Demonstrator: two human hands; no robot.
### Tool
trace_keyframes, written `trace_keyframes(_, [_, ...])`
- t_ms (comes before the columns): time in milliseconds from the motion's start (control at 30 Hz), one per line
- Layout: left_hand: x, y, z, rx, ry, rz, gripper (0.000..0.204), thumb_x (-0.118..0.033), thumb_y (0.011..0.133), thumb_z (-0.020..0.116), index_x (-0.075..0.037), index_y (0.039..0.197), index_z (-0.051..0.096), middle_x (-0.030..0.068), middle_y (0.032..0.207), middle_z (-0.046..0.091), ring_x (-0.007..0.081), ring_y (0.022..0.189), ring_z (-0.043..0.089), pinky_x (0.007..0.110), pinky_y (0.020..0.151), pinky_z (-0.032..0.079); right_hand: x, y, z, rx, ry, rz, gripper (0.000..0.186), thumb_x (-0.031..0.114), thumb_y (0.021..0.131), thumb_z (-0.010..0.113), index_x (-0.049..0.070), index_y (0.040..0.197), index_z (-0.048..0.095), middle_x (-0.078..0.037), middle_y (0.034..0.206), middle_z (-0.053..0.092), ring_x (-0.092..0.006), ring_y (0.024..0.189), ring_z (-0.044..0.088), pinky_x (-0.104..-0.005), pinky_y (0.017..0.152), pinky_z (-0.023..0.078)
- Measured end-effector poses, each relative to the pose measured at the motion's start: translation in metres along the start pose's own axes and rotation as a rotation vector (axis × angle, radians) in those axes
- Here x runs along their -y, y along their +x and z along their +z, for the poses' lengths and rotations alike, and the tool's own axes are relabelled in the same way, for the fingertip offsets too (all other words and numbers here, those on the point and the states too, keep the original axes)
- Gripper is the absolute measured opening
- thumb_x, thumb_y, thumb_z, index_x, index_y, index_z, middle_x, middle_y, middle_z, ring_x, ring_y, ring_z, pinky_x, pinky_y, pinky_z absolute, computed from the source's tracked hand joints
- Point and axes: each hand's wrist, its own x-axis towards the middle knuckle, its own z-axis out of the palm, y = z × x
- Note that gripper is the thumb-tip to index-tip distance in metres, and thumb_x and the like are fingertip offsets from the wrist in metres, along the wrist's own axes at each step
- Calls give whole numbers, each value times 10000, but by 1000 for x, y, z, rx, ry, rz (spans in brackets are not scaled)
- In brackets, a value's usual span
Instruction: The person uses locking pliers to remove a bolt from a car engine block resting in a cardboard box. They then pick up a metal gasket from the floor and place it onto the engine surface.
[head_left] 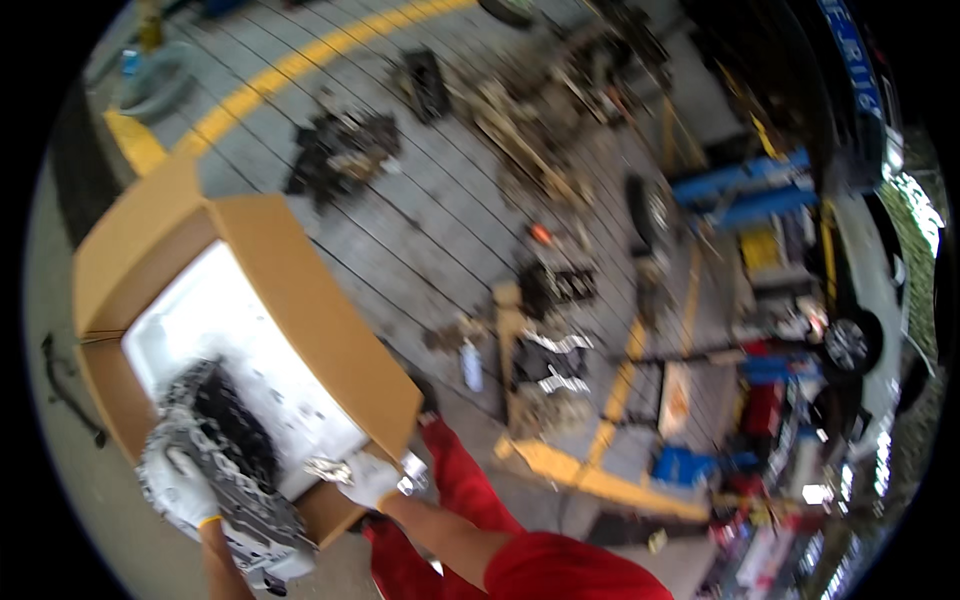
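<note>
Red sleeve [575,568] fabric bulks nearest the camera, its forearm leading up to the white-gloved right hand [368,482]. Those right fingers sit at the near edge of an open carton [310,320], with a crumpled-looking silvery piece [328,470] just beside their tips and another shiny metal piece [411,472] close by the wrist; blur hides whether they grasp either, so I cannot tell. On the other side, the white-gloved left hand [190,488] lies against a grey metal casting [247,490], its fingers spread along the ribbed flank; whether they grip or merely steady it, I cannot tell.

That casting is directly under the left fingers and to the left of the right ones, tilted over the carton's near end, with white foam packing [215,320] beyond the fingertips. It looks heavy and rigid, so its weight would probably outmatch one hand. The ribs should give gloved fingers some bite, though smooth or oily faces could slip, and thin edges might chip if knocked. Sound holds would be low on the solid body, one hand at each end, clear of the dark recessed side. The foam appears light and easily dented, a poor thing to pull on.
</note>
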Motion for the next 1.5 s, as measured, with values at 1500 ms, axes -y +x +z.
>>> trace_keyframes(1500, [-53, -2, 1, -94, 48, -42, 164, -166, 1014, 711, -52, 1075, 813, 203, 1065, 807, 429, 1031, 755, 546, 982, 581, -15, -25, -25, 99, -263, 176, 477, 558, 878, 841, 129, 1069, 752, -142, 1079, 765, -369, 1075, 768, -532, 923, 627])
